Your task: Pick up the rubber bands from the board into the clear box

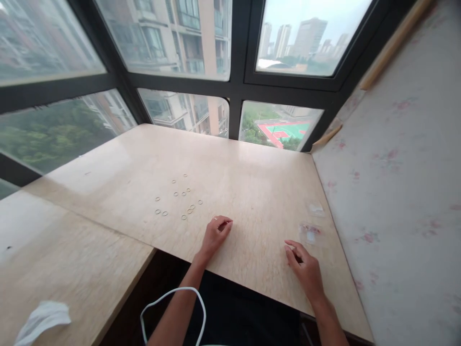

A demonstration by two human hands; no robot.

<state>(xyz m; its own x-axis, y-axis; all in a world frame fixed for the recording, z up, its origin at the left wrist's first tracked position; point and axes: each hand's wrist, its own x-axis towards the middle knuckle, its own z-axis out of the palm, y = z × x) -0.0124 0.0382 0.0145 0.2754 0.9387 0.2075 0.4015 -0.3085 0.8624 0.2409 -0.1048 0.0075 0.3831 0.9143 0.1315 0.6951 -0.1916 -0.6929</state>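
My left hand rests on the pale wooden board, fingers curled, with a small ring pinched at its fingertips. Several small metal rings lie scattered on the board just to the upper left of that hand. My right hand lies on the board near its front edge, fingers bent and slightly apart, holding nothing that I can see. Two small clear plastic bags lie just beyond the right hand, near the wall.
Dark-framed windows close off the far side. A floral-papered wall runs along the right. A lower side table at the left carries a white crumpled cloth. A white cable loops below my left arm.
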